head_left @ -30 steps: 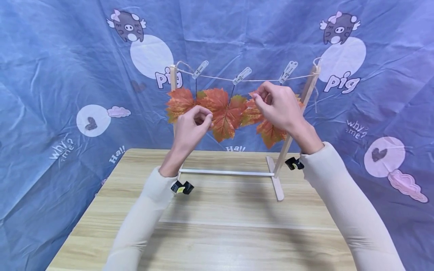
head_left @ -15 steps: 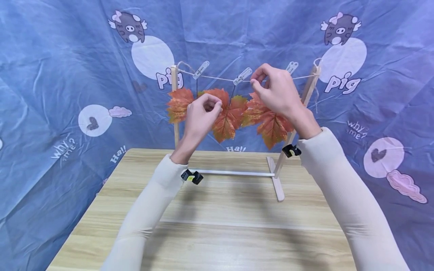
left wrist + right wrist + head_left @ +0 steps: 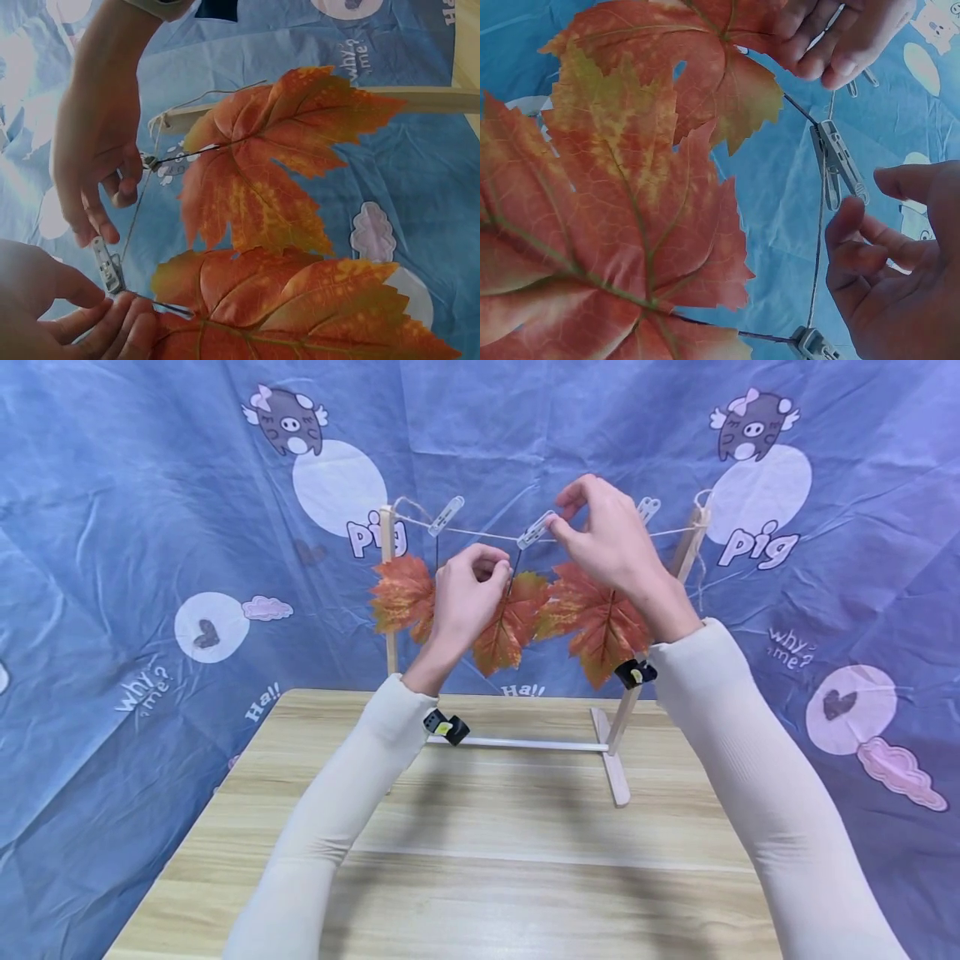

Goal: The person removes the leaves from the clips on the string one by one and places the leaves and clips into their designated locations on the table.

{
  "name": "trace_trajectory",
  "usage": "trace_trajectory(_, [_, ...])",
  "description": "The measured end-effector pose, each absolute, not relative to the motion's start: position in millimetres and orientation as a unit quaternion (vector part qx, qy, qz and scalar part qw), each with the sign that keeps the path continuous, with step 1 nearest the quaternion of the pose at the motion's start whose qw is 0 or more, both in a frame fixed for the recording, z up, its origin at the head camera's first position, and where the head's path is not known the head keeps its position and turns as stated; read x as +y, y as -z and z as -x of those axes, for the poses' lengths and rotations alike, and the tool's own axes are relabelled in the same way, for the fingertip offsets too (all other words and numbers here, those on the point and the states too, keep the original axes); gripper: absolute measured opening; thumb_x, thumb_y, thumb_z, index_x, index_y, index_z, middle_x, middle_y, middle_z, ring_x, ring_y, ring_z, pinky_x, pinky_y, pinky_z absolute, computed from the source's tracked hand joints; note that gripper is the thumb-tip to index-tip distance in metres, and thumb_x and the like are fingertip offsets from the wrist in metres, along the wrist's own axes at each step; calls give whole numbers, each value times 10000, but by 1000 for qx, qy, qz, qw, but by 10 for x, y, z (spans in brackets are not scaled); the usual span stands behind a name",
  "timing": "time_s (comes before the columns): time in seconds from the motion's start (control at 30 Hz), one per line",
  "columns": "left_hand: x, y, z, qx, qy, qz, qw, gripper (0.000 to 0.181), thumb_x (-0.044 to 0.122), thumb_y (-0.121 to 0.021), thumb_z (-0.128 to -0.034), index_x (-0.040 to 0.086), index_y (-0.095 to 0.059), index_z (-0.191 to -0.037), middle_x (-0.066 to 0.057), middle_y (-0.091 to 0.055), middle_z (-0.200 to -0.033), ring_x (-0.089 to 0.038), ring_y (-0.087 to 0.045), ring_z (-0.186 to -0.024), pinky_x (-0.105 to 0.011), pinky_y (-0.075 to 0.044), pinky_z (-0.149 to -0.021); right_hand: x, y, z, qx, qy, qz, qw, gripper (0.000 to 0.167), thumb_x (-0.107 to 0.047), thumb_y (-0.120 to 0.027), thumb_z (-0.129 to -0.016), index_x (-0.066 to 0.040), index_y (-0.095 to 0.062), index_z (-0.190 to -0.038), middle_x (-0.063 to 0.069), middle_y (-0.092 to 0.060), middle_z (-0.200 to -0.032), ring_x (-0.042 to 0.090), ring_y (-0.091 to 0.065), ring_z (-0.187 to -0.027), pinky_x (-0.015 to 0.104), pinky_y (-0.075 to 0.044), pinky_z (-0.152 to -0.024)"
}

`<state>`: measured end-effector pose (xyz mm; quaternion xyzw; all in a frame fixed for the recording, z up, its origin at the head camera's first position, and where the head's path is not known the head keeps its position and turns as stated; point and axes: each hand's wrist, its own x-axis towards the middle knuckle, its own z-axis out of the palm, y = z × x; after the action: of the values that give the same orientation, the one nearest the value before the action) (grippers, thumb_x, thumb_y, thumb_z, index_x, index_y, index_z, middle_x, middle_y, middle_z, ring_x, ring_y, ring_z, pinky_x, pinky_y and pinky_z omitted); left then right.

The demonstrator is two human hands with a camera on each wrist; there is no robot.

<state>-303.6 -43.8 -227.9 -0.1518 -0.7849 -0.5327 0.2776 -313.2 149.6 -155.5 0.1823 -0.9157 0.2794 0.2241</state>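
A middle clothespin (image 3: 535, 530) clamps the dark stem of the middle maple leaf (image 3: 510, 622) on a string. My right hand (image 3: 611, 535) is at its upper end; in the right wrist view the thumb (image 3: 892, 178) stands apart from the clothespin, and the curled fingers (image 3: 847, 217) lie close to its handles. My left hand (image 3: 468, 593) is bent beside that stem, fingertips together and close to it, nothing seen between them. A right maple leaf (image 3: 596, 618) hangs below a right clothespin (image 3: 648, 508), partly behind my right hand. A left maple leaf (image 3: 405, 593) hangs from a left clothespin (image 3: 446, 516).
The string runs between two wooden posts, the left post (image 3: 387, 539) and the right post (image 3: 688, 547). A white crossbar (image 3: 532, 743) joins the stand low down, above the wooden table (image 3: 480, 877). A blue printed cloth (image 3: 480, 427) hangs behind.
Both hands have risen. My left hand has moved right, from the left leaf to the middle stem; my right hand has gone up from the right leaf to the middle clothespin.
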Motion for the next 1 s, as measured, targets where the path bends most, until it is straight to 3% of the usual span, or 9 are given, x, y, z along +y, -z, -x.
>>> trace_trajectory(0.2, [-334,2230,3088,-794,522,136,280,209,163,-643,-1047,62,-788,-1158,-82,-814,-1025,-173,-758,-909,-245,-586,-800,1486,1518,3145,-928,-275,-171,185,571,-461,-529,-1094,-107,-530,-1541,123,-611,-1478,281,-602,-1035,460,-492,-994])
trace_trajectory(0.37, [-274,2217,3124,-797,528,130,264,228,146,-645,-1051,46,-773,-1210,-84,-811,-1108,-175,-763,-994,-237,-593,-864,1484,1493,3155,-935,-276,-163,155,639,-480,-520,-1096,-124,-443,-1622,112,-541,-1599,331,-570,-1364,510,-440,-1202])
trace_trajectory(0.47, [-254,2216,3136,-799,530,127,254,237,147,-643,-1055,47,-767,-1230,-85,-807,-1142,-178,-764,-1020,-245,-599,-872,1474,1496,3162,-935,-279,-164,146,621,-463,-527,-1097,-134,-454,-1620,90,-557,-1597,319,-663,-1233,473,-482,-1154])
trace_trajectory(0.6, [-235,2215,3161,-800,534,126,244,244,155,-646,-1060,42,-762,-1243,-97,-801,-1167,-183,-765,-1039,-260,-612,-888,1455,1513,3176,-933,-284,-169,145,572,-432,-550,-1098,-151,-501,-1594,71,-622,-1536,246,-704,-829,408,-525,-1005])
trace_trajectory(0.7, [-223,2213,3180,-802,533,124,239,239,161,-657,-1060,44,-766,-1238,-99,-803,-1157,-183,-764,-1044,-267,-613,-895,1448,1524,3182,-928,-296,-174,142,542,-415,-569,-1098,-161,-527,-1575,81,-686,-1451,217,-724,-738,352,-551,-897])
trace_trajectory(0.83, [-212,2205,3199,-807,526,119,239,221,161,-681,-1048,51,-783,-1211,-91,-813,-1113,-173,-764,-1021,-246,-597,-857,1455,1537,3181,-921,-321,-172,138,475,-379,-579,-1101,-185,-574,-1534,82,-754,-1309,284,-732,-668,303,-547,-681])
trace_trajectory(1.0, [-209,2203,3207,-800,535,116,245,176,139,-723,-1018,39,-805,-1137,-96,-823,-1049,-155,-758,-934,-201,-541,-743,1460,1531,3175,-916,-332,-172,147,401,-348,-620,-1087,-180,-645,-1451,91,-735,-1325,264,-732,-659,262,-552,-665])
